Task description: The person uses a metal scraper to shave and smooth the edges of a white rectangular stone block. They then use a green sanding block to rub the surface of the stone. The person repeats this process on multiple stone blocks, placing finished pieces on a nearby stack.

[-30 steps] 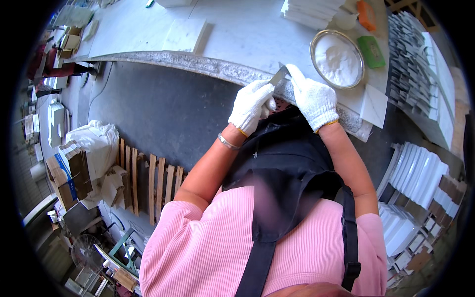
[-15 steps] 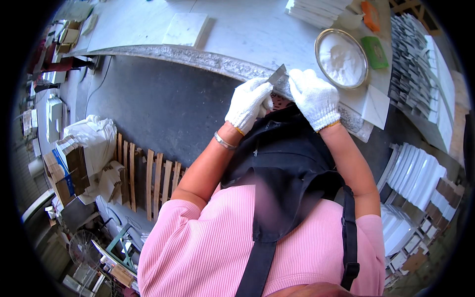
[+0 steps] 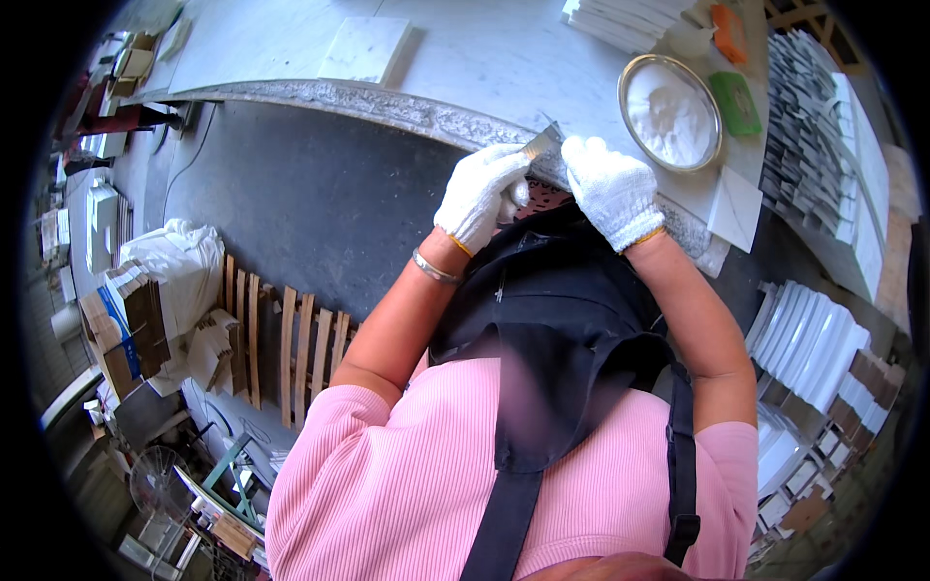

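Both my hands wear white knit gloves and are held close together at the table's near edge. My left hand (image 3: pixel 481 197) is closed around a flat grey metal blade, like a scraper (image 3: pixel 544 142), which sticks out up and to the right. Just right of the blade, my right hand (image 3: pixel 610 191) has its fingers curled in. Whatever it pinches, if anything, is hidden from view. A round glass-like dish (image 3: pixel 718 137) of white paste or powder stands on the table beyond my right hand.
The pale marble table (image 3: pixel 484 58) has a rough near edge. On it lie a white tile (image 3: pixel 363 50), another tile (image 3: pixel 735 208) at the corner, a green box (image 3: pixel 734 103), an orange item (image 3: pixel 728 34) and stacked white slabs (image 3: pixel 625 21). Wooden pallets (image 3: pixel 300 339) stand at left.
My left hand has shifted slightly left and up, and the blade now sits at a somewhat different angle. The right hand has moved a little left, its fingers still curled.
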`<action>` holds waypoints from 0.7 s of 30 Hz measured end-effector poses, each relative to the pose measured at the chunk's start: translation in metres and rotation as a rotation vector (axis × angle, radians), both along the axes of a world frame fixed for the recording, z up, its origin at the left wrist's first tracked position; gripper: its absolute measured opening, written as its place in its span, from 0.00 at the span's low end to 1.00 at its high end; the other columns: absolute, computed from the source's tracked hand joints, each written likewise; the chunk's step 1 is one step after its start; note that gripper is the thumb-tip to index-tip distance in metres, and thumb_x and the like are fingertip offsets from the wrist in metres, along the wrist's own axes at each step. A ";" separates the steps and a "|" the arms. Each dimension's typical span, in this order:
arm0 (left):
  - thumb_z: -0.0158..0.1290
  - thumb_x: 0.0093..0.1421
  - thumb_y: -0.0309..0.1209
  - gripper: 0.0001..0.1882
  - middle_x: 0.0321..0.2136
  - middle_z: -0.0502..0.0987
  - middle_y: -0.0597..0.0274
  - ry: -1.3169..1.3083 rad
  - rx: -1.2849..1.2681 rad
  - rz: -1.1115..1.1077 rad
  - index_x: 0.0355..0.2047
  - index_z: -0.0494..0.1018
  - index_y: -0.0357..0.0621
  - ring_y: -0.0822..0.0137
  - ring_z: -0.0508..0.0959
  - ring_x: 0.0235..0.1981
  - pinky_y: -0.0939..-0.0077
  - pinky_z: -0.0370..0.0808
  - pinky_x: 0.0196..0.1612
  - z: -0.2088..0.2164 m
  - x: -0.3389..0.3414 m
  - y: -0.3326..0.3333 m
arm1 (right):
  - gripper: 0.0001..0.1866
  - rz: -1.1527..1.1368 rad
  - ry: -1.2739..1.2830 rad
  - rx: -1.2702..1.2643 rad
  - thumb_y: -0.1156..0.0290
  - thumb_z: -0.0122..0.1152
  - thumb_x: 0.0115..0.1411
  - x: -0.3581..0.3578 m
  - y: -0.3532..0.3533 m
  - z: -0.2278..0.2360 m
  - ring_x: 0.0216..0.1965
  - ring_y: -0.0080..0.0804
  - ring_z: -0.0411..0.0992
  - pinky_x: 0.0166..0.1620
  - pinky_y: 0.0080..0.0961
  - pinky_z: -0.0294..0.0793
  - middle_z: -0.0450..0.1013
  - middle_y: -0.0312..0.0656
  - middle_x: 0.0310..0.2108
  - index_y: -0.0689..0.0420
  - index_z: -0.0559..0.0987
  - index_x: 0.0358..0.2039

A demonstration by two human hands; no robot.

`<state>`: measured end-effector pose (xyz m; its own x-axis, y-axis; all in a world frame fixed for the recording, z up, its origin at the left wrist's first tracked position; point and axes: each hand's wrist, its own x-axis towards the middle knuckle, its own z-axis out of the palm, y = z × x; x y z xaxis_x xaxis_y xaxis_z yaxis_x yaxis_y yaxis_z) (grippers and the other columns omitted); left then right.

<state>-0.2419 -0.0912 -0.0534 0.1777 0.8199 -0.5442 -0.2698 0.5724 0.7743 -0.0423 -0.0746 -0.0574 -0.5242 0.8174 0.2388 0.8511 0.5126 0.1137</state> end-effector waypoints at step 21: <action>0.54 0.65 0.33 0.14 0.18 0.74 0.66 0.110 0.082 -0.039 0.45 0.77 0.35 0.80 0.67 0.14 0.86 0.61 0.18 0.000 0.004 -0.003 | 0.07 0.004 -0.010 -0.074 0.69 0.56 0.59 -0.002 -0.008 0.010 0.22 0.33 0.78 0.23 0.30 0.77 0.72 0.39 0.26 0.51 0.75 0.38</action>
